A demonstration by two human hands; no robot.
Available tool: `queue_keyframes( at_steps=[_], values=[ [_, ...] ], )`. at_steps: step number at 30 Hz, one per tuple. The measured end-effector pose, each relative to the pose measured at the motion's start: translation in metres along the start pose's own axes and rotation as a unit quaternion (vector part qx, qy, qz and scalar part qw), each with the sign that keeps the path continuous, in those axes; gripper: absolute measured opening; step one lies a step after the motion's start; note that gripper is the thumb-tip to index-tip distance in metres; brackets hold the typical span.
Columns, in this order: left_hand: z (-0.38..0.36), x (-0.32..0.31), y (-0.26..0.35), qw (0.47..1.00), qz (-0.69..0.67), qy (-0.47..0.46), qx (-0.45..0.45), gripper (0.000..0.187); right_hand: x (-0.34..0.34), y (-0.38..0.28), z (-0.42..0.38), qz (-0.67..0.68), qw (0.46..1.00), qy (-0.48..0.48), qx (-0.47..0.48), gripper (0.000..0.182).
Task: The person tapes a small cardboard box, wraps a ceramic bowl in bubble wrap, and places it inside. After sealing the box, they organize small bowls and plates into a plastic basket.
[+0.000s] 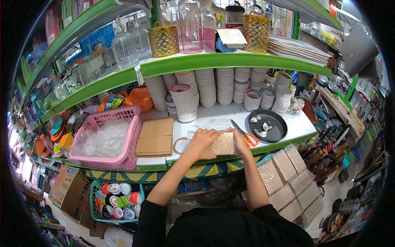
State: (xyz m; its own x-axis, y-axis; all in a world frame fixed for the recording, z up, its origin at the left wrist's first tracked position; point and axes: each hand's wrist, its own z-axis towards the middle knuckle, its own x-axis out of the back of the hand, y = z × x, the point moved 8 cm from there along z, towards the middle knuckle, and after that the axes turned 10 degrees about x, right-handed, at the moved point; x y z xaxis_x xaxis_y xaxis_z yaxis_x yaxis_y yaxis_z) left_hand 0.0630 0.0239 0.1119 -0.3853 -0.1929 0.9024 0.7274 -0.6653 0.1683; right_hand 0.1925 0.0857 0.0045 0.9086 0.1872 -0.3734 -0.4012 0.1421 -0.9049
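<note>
Between my two hands is a small box wrapped in bubble wrap [223,144], held just over the front edge of the white shelf. My left hand [205,143] grips its left end and top. My right hand [240,142] presses against its right side. Orange-handled scissors [250,140] lie right beside my right hand, blades pointing away. A roll of tape [181,145] rests to the left of my left hand. Behind the box, a sheet of bubble wrap [212,123] lies on the shelf.
A dark round pan [277,133] holds several shiny silver pieces. Flat cardboard [155,136] and a pink basket [132,138] of clear plastic stand left. Stacked bowls [204,88] line the back. Several wrapped boxes [284,164] are piled lower right. A teal basket [91,201] sits below left.
</note>
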Motion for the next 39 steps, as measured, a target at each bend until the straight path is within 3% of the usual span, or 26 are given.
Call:
queue_keyframes(
  at_steps=[2,6,9,13,15,17,18,20,21,24,25,27,29,31,33,39],
  values=[
    [0.003,0.001,0.0,1.0,-0.006,-0.014,0.003,0.093,0.012,-0.002,0.006,-0.152,0.987,-0.02,0.056,0.036],
    [0.012,-0.006,-0.01,0.999,-0.03,-0.04,0.007,0.093,0.022,0.009,0.018,-0.119,0.993,-0.017,0.016,0.039],
    [0.021,-0.013,-0.019,0.996,-0.047,-0.069,0.012,0.091,0.032,0.005,0.029,-0.198,0.976,-0.006,0.088,0.036],
    [0.032,-0.022,-0.036,0.993,-0.074,-0.087,0.02,0.091,0.041,0.002,0.033,-0.222,0.974,0.032,0.038,0.025],
    [0.038,-0.034,-0.045,0.983,-0.098,-0.149,0.047,0.092,0.038,-0.006,0.035,-0.233,0.971,0.039,0.031,0.022],
    [0.04,-0.038,-0.049,0.982,-0.103,-0.151,0.043,0.093,0.035,-0.028,0.035,-0.174,0.967,0.103,0.152,0.019],
    [0.04,-0.04,-0.05,0.982,-0.107,-0.153,0.04,0.093,0.026,-0.037,0.032,-0.173,0.968,0.104,0.152,0.019],
    [0.04,-0.039,-0.05,0.982,-0.112,-0.148,0.035,0.093,-0.01,-0.085,0.014,-0.415,0.85,0.086,0.313,0.02],
    [0.04,-0.038,-0.049,0.983,-0.116,-0.141,0.03,0.094,-0.022,-0.087,0.013,-0.433,0.835,0.044,0.336,0.021],
    [0.039,-0.04,-0.054,0.978,-0.137,-0.146,0.052,0.098,-0.057,-0.083,0.003,-0.497,0.83,-0.043,0.25,0.023],
    [0.038,-0.039,-0.052,0.978,-0.137,-0.147,0.052,0.098,-0.062,-0.085,-0.003,-0.532,0.8,-0.044,0.274,0.024],
    [0.034,-0.04,-0.058,0.969,-0.15,-0.154,0.121,0.094,-0.056,-0.081,-0.001,-0.5,0.822,-0.041,0.27,0.025],
    [0.031,-0.038,-0.058,0.969,-0.16,-0.145,0.118,0.092,-0.049,-0.077,0.0,-0.466,0.843,-0.036,0.266,0.028],
    [0.029,-0.039,-0.057,0.97,-0.171,-0.135,0.111,0.089,-0.053,-0.08,-0.004,-0.491,0.814,-0.061,0.305,0.035],
    [0.026,-0.032,-0.053,0.987,-0.112,-0.081,0.08,0.093,-0.052,-0.079,-0.005,-0.484,0.82,-0.064,0.298,0.039],
    [0.005,-0.027,-0.061,0.982,-0.158,-0.058,0.088,0.096,-0.052,-0.078,-0.013,-0.475,0.817,-0.101,0.312,0.049]
  ],
)
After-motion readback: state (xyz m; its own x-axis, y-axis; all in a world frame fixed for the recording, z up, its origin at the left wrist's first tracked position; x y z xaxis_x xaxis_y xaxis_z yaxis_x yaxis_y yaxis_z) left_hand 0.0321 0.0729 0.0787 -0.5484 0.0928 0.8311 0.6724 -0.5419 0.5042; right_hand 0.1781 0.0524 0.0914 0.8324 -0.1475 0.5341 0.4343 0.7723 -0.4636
